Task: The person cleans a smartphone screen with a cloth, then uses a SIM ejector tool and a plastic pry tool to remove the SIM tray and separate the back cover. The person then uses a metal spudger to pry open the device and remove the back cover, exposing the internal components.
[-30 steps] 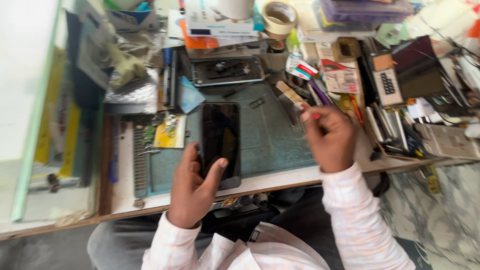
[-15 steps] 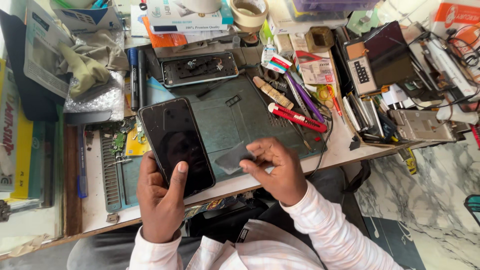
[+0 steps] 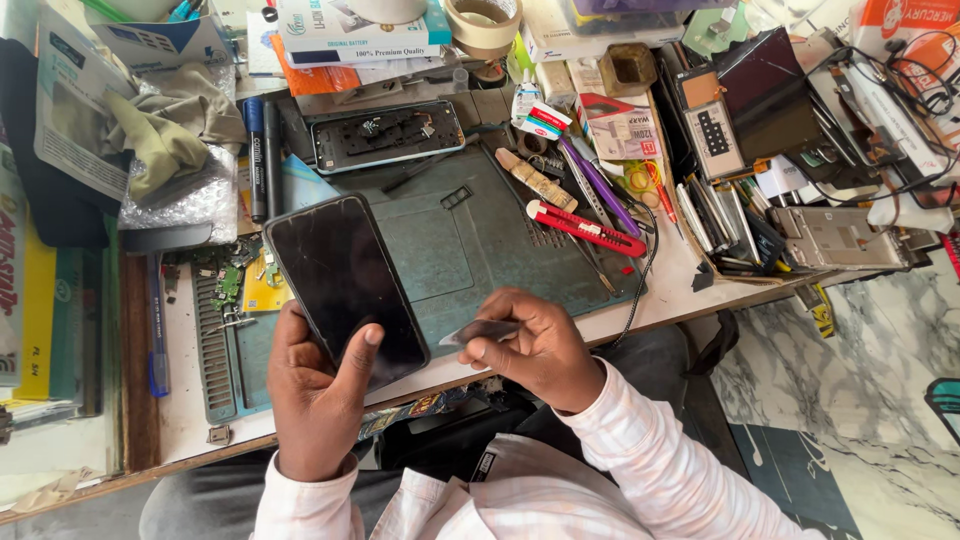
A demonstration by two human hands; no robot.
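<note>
My left hand [image 3: 318,395] grips a black smartphone [image 3: 343,285], screen up and dark, with the thumb across its lower edge. It is held over the front left of a grey-green work mat [image 3: 470,235]. My right hand [image 3: 540,345] pinches a thin grey flat pick [image 3: 480,332] between thumb and fingers, its tip pointing left toward the phone's lower right corner, a little apart from it. Both hands are at the near edge of the bench.
An opened phone frame [image 3: 388,134] lies at the mat's back. A red utility knife [image 3: 585,228], tweezers and purple tools lie to the right. Phone parts [image 3: 835,236], boxes, a tape roll [image 3: 483,24] and cables crowd the back and right. Cloth [image 3: 165,125] and markers sit left.
A second ago my right hand was reaching among the tools at right; it has come back toward me holding the thin pick. The phone in my left hand has tilted and stayed near the bench edge.
</note>
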